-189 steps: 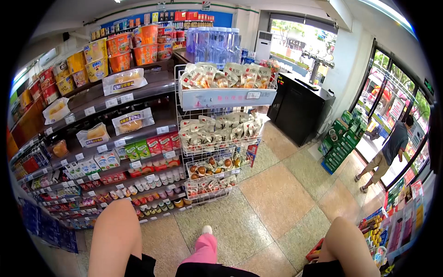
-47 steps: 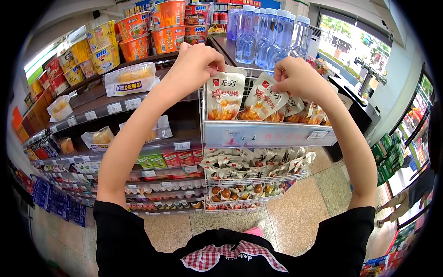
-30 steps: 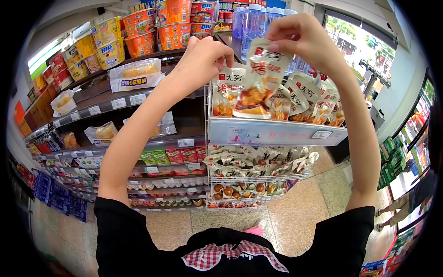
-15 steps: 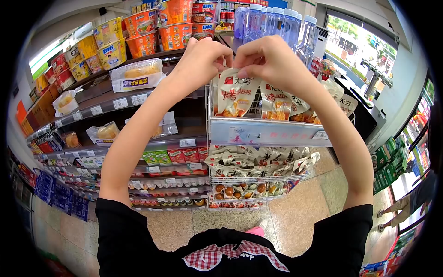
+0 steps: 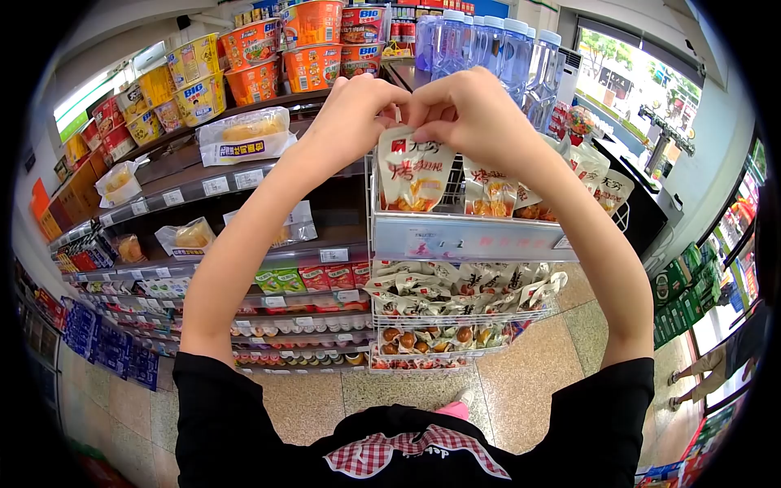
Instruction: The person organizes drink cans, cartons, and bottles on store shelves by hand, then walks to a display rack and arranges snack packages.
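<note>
At the left end of the top wire basket (image 5: 480, 236), my left hand (image 5: 355, 110) is closed on the upper left edge of a white snack pouch (image 5: 412, 175). My right hand (image 5: 464, 110) pinches the same pouch near its top right corner, and the fingers of both hands nearly touch. The pouch stands upright with its printed front facing me. To its right, past a small gap, more pouches (image 5: 490, 191) lean in the basket, partly hidden by my right forearm.
Shelves with wrapped bread (image 5: 248, 134) and noodle tubs (image 5: 313, 67) are on the left. Water bottles (image 5: 488, 49) stand behind the basket. Lower wire racks hold more pouches (image 5: 464, 281). Green boxes (image 5: 691, 285) and a partly visible person (image 5: 720, 362) are at the right.
My right hand lifted a pouch, brought it left and lowered it into the basket's left end beside my left hand. My left hand stayed near that corner.
</note>
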The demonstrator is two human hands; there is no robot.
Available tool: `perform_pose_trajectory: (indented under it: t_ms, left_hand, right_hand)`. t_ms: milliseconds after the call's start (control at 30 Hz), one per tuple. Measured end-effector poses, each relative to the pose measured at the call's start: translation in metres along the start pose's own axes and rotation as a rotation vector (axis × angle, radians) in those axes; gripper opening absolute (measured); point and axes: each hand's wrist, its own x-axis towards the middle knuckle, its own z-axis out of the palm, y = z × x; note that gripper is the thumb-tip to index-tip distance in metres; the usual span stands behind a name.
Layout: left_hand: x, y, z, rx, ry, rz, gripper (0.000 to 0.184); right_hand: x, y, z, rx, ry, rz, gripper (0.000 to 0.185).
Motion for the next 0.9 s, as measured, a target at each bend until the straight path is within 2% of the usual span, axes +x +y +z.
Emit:
perform_pose_trajectory:
  t_ms: [100,233,333,433,467,567,733,900]
  left_hand:
    - [0.002,0.003,-0.003,-0.014,-0.046,-0.025,0.024]
    - [0.002,0.003,-0.003,-0.030,-0.024,-0.026,0.018]
    - [0.002,0.004,-0.004,-0.020,-0.032,-0.035,0.013]
    - [0.001,0.003,-0.002,-0.035,-0.013,-0.018,0.011]
    - [0.001,0.003,-0.002,-0.034,-0.016,-0.024,0.011]
    - [0.001,0.003,-0.003,-0.047,-0.033,-0.055,0.011]
    - [-0.002,0.001,-0.006,-0.106,0.076,-0.023,0.008]
    - [-0.010,0.025,-0.028,-0.071,0.014,-0.060,0.017]
  right_hand:
    - [-0.003,-0.008,0.005,-0.164,0.036,-0.102,0.011]
    - [-0.004,0.001,0.007,-0.111,0.073,-0.069,0.008]
    - [-0.004,-0.002,0.005,-0.183,0.139,-0.157,0.009]
    - [-0.009,-0.009,0.010,-0.235,0.108,-0.339,0.011]
    - [-0.011,-0.010,0.011,-0.309,0.100,-0.338,0.014]
    - [-0.011,-0.008,0.009,-0.159,0.098,-0.322,0.012]
    - [-0.009,0.005,0.012,-0.092,0.083,-0.122,0.009]
    - [-0.007,0.010,0.014,0.007,0.087,-0.017,0.010]
